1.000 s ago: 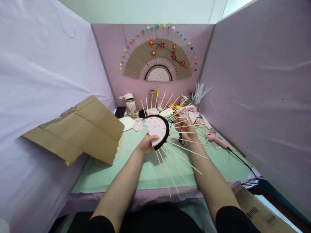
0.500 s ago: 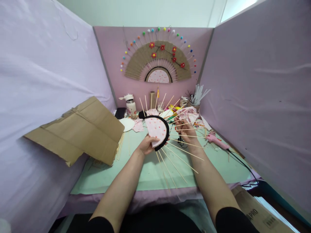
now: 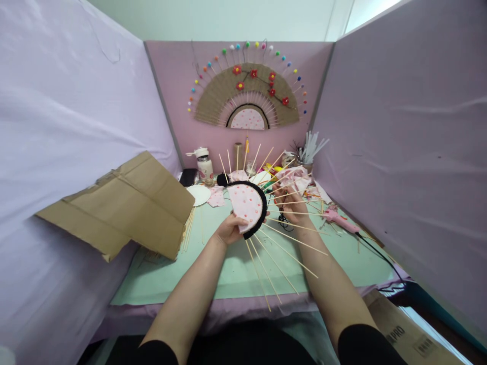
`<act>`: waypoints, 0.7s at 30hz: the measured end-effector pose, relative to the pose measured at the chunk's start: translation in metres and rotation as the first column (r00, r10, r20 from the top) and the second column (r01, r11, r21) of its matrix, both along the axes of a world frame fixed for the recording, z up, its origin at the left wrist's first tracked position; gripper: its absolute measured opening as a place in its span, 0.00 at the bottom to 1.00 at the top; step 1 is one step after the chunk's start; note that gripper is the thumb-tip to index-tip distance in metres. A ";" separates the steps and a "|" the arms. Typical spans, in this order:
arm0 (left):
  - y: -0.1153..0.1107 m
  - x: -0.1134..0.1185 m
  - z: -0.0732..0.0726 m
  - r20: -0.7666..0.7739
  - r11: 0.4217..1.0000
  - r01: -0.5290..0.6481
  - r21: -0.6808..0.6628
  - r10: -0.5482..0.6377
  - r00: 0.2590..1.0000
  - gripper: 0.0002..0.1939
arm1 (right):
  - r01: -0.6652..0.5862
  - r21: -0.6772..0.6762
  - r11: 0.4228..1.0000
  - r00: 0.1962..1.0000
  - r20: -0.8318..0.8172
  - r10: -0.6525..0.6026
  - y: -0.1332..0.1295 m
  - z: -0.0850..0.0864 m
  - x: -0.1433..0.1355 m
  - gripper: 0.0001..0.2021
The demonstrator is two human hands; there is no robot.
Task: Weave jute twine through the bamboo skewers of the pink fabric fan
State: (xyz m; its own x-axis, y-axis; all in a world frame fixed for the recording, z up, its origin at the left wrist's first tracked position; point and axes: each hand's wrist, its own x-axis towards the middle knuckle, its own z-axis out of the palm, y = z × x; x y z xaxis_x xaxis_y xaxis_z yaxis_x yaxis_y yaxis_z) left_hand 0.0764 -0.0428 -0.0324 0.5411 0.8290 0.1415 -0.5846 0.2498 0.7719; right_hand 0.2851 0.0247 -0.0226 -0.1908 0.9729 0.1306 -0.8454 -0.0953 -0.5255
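One held fan [image 3: 245, 203], tilted, arc [image 3: 264, 208] rightward

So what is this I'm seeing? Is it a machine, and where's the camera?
No machine: these are a person's two bare hands, filmed by one camera worn on the head, looking forward and down. The left hand holds a half-round, pink-spotted piece with a black rim; thin sticks fan out from it. The right hand, among the sticks, seems to hold a black cord. On the green tabletop lie a pink glue gun and a white disc. A decorated fan hangs behind.
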 end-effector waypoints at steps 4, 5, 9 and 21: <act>0.001 0.003 -0.002 0.018 0.990 -0.130 -0.062 0.131 0.991 0.31 | -0.018 -0.005 1.000 1.000 0.015 0.018 0.000 0.000 -0.003 0.02; 0.002 0.003 -0.002 0.022 0.988 -0.139 -0.070 0.141 0.990 0.31 | -0.018 -0.007 1.000 1.000 0.019 0.018 0.000 0.000 -0.003 0.02; 0.002 0.003 -0.002 0.034 0.990 -0.121 -0.073 0.124 0.992 0.32 | -0.002 0.011 1.000 1.000 0.015 0.002 0.001 -0.001 -0.001 0.03; 0.002 0.001 -0.005 0.064 0.996 0.069 -0.058 -0.065 0.996 0.35 | 0.006 -0.012 1.000 1.000 0.014 -0.006 0.001 0.000 0.002 0.02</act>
State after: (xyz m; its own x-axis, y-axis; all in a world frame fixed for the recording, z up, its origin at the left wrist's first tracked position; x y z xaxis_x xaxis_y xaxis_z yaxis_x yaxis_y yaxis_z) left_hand 0.0779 -0.0411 -0.0371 0.5876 0.7990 0.1279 -0.6112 0.3347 0.7172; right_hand 0.2871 0.0255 -0.0222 -0.1864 0.9755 0.1167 -0.8388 -0.0962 -0.5359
